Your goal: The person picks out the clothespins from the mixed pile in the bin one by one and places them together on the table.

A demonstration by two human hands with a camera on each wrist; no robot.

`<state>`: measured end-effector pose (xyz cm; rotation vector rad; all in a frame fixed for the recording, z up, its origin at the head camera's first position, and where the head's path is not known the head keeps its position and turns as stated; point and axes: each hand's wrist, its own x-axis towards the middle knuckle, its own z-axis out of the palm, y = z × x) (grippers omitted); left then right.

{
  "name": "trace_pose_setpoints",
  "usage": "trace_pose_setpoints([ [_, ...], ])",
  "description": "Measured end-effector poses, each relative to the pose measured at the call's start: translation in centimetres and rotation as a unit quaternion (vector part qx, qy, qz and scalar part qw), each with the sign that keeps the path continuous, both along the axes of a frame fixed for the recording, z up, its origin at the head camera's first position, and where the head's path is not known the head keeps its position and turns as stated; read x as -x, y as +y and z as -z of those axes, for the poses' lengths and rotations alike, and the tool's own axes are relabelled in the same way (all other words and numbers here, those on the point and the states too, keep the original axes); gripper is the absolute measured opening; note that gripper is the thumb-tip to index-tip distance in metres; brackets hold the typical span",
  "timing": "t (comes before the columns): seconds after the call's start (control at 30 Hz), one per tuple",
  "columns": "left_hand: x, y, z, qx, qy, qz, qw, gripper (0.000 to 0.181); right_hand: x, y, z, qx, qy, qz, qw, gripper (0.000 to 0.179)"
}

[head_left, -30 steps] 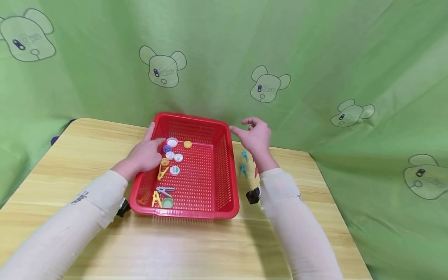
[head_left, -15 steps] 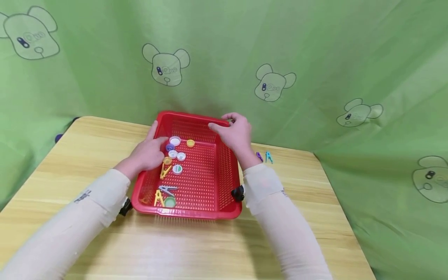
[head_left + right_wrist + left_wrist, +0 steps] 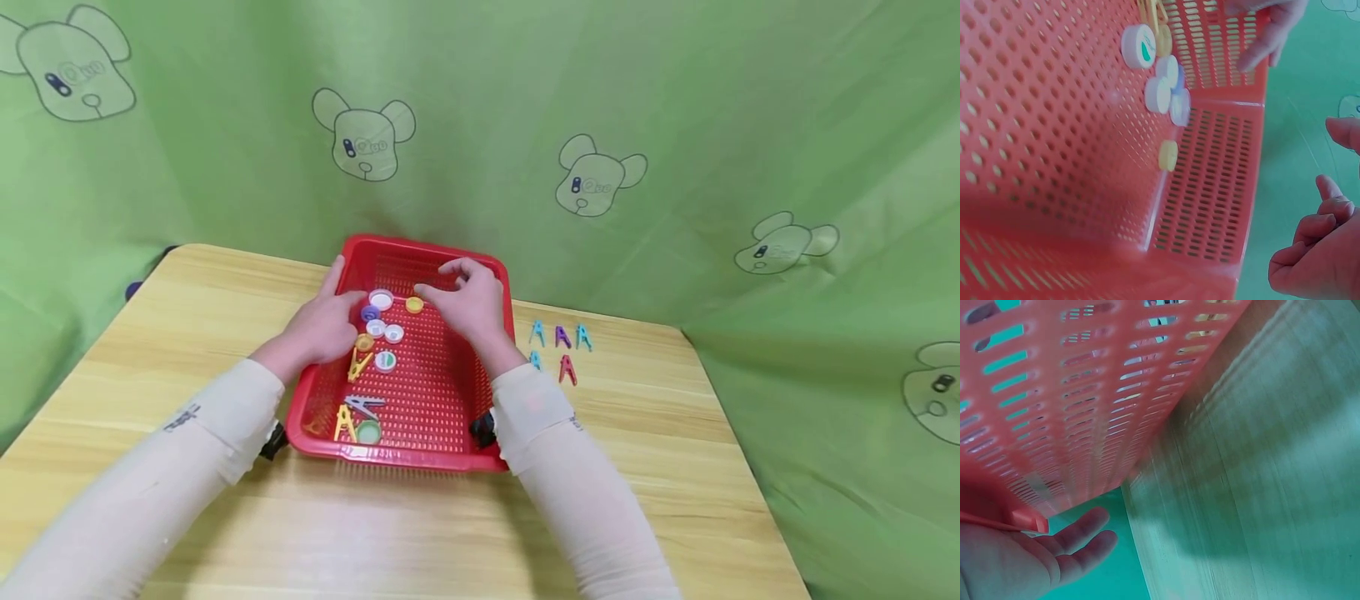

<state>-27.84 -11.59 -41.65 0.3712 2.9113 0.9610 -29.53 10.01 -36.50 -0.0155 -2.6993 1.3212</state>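
A red plastic basket [image 3: 495, 460] with slotted walls stands on the table. My left hand [image 3: 318, 329] holds its left rim, thumb inside the wall and fingers outside; two fingers stick out past it in the left wrist view. My right hand [image 3: 468, 308] hangs over the basket's far part, holding nothing, thumb and index finger apart. Close to its thumb lies a yellow bottle cap [image 3: 414, 305]. White caps [image 3: 381, 300], a purple cap [image 3: 370, 313] and an orange-yellow cap [image 3: 364, 342] lie along the left side, near my left hand.
Lower in the basket are yellow clothespins [image 3: 345, 423], a grey clothespin [image 3: 364, 406] and a green cap [image 3: 368, 432]. Several blue, purple and red clothespins [image 3: 567, 370] lie in rows on the table [image 3: 637, 400] at the right. A green curtain [image 3: 480, 100] hangs behind.
My right hand has moved left, from beyond the basket's right rim to over its inside by the yellow cap. The clothespins at the right show again. The left hand stays on the rim.
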Motion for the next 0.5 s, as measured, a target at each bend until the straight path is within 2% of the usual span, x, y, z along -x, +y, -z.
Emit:
trace_pose_setpoints([
  [0.3,0.1,-0.2,-0.1,-0.001,-0.008,-0.001,1.0000,0.060,0.0,-1.9,2.0,0.029,-0.006,-0.048,0.9984,0.036],
  [0.5,0.2,-0.2,0.0,0.004,-0.001,0.005,1.0000,0.058,-0.1,-2.5,3.0,0.078,-0.026,-0.111,0.9904,0.033],
])
